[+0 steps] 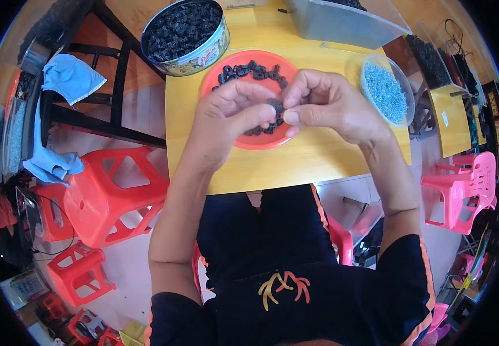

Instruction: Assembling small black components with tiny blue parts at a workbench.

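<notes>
Both my hands meet above a round red plate (248, 56) on the yellow table. Pinched between my left hand (232, 112) and my right hand (324, 104) is a small black ribbed plastic part (276, 108). The fingers of both hands are closed on it, thumbs and fingertips nearly touching, and they hide some of it. More black parts (259, 72) of that sort, some ring-like, lie loose on the plate below, partly covered by my hands.
A round tin (203, 59) full of black parts stands beyond the plate at left. A clear tub of pale blue small pieces (385, 92) sits at right. Behind is a grey plastic bin (347, 23). Red stools (111, 196) stand left of the table (295, 167), a pink chair (463, 190) right.
</notes>
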`<state>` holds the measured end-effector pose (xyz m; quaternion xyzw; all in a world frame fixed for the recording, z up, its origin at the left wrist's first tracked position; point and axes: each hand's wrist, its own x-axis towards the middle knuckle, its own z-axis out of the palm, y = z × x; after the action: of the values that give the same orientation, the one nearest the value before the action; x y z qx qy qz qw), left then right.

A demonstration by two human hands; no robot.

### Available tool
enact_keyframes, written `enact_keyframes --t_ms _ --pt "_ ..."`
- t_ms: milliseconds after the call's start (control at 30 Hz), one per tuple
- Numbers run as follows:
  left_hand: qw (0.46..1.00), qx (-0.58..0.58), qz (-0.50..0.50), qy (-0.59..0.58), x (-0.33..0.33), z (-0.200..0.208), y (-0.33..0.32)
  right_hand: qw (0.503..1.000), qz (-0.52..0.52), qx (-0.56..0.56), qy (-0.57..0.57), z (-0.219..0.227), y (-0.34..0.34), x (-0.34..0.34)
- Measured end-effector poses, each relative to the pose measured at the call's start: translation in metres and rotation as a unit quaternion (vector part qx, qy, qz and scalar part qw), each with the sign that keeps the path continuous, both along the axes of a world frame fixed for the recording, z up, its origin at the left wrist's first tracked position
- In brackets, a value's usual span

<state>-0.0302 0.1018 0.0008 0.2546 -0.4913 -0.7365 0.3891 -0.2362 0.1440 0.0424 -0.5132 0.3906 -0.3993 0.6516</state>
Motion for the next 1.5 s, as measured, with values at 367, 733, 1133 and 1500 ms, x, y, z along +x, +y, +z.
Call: enact_keyframes --t_ms 367,733,1133,1500 --pt "0.989 -0.012 -0.063 0.135 0.021 0.001 -0.022 0.988 0.056 -0.065 0.126 0.014 -0.042 0.006" --pt "0.940 0.157 -0.018 0.302 0.045 -0.047 -0.013 0.780 0.047 -0.353 0.515 -0.038 -0.034 -0.029" --pt "0.920 0.196 -0.006 0.340 0.050 -0.057 0.005 0.801 0.069 -0.391 0.449 -0.052 -0.054 0.012" --pt "0.918 0.203 0.011 0.339 0.055 -0.061 0.008 0.792 -0.005 -0.281 0.541 -0.027 -0.073 -0.026"
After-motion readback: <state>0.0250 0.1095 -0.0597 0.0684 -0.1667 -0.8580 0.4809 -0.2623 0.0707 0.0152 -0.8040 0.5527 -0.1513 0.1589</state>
